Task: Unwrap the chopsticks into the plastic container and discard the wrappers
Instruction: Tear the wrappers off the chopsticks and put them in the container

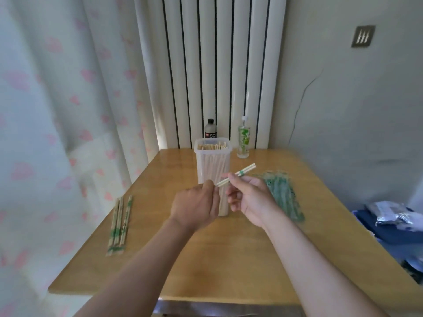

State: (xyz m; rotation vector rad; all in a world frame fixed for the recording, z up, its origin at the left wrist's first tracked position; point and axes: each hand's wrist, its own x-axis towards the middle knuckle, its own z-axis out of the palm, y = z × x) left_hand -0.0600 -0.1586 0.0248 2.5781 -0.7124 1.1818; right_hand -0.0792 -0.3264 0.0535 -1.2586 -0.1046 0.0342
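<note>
The left hand (pixel 196 202) and the right hand (pixel 249 197) were both up over the table (pixel 229 259), and together they held one pair of chopsticks (pixel 235 175). The left hand pinched the near end with its fingertips. The right hand pinched it closer to the middle, just by a green band. The pair lay slanted: its long way ran from the near left up to the far right, and the far end stuck out past the right hand. I could not tell if a clear wrapper was on it or not. The plastic box (pixel 206 165) stood upright just behind the hands, a bit farther from the person, with its open top facing up. It was packed with bare sticks, too many to count. The left hand was right in front of the box and the right hand was just beside it, so both were near. I think the pair would need to be tipped up on end and lifted over the top to drop in. There was one box and one pair in the hands. About four wrapped chopsticks (pixel 119 223) lay side by side at the left edge, nearer the left hand. One heap of green wrappers (pixel 283 193) lay just right of the right hand. Two bottles stood at the back, a dark bottle (pixel 210 130) and a clear bottle (pixel 243 140).
</note>
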